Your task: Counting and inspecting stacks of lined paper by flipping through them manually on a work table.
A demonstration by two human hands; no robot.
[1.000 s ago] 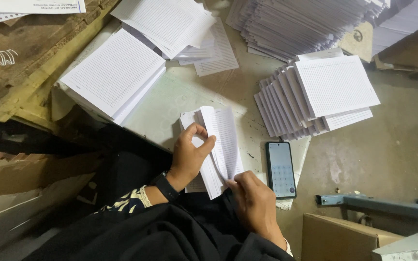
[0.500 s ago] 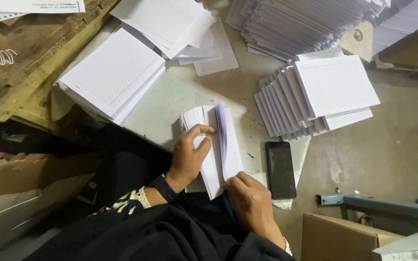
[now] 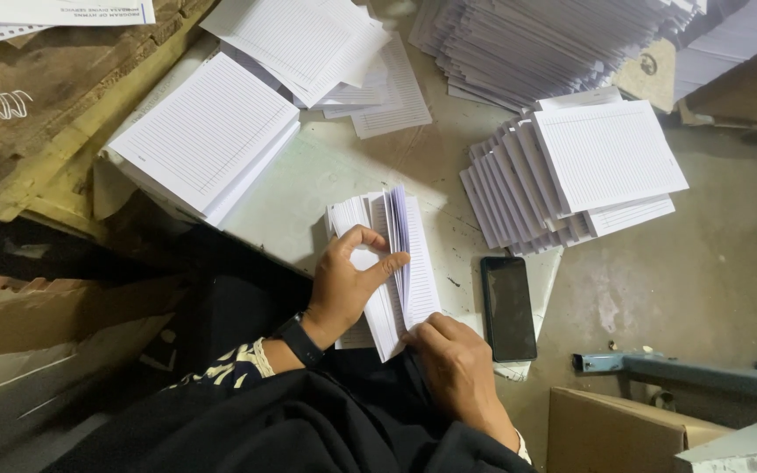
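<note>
- A pale, scuffed work surface is seen from above, with a grey concrete floor at the right of the frame and worn brown cardboard at the upper left.
- A small white bundle of lined paper sheets is held at the centre of the frame, standing on its lower edge on the work surface, its leaves fanned apart at the top.
- The left hand is curled around the bundle from the left: its fingers are hooked over the left-hand leaves, and the thumb is pressed against the fanned pages in the middle.
- The right hand is set at the bundle's lower right corner, with its fingertips closed on the bottom edge of the right-hand leaves.
- A black band is worn at the left wrist, above a dark sleeve.
- A black smartphone with a dark screen lies flat just beside the bundle, to its right, apart from both hands.
- A fanned pile of lined white pads lies at the centre right of the frame.
- A thick stack of lined white sheets lies at the upper left of the bundle, and a long heap of paper bundles runs along the top of the frame.
</note>
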